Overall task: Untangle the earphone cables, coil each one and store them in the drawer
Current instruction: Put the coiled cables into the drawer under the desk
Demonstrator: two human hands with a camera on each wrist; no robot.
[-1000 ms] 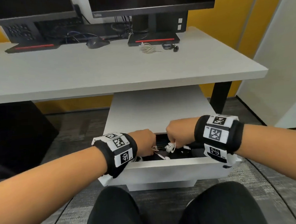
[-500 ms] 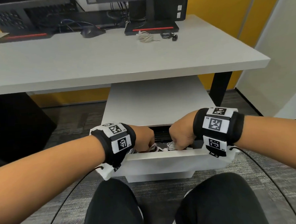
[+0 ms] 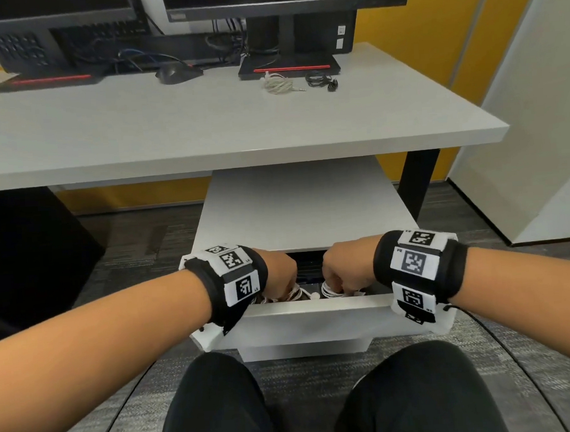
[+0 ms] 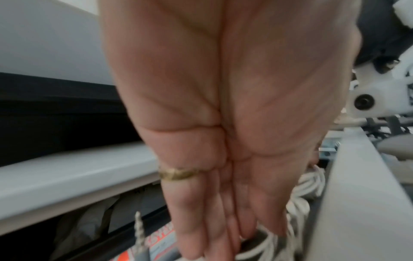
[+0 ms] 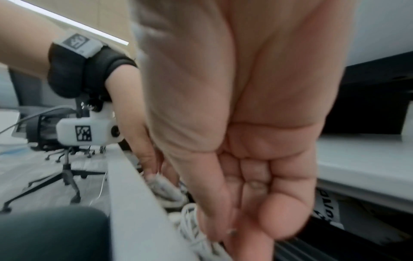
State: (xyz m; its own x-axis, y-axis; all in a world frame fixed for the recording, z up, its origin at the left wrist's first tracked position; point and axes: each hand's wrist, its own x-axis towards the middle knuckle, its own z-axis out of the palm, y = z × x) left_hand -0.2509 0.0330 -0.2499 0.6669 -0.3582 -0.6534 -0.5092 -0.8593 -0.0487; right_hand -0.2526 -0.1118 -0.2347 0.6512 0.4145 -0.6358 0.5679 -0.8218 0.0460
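Reaching into the drawer (image 3: 315,316): left hand (image 3: 277,273), right hand (image 3: 345,267); each grip clamped on white earphone coils (image 3: 330,289)

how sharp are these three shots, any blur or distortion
Head view: fairly sharp, evenly lit, wide-angle bend at the desk edges. Left wrist view: left hand soft, close. Right wrist view: right hand and white cable coil motion-blurred.

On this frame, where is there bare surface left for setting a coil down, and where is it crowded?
Bare: the broad front of the desk, between the mouse and the near edge; also the cabinet top behind the drawer. Crowded: the drawer opening, filled by the left hand, right hand and white coils; two more earphones lie by the monitor base.
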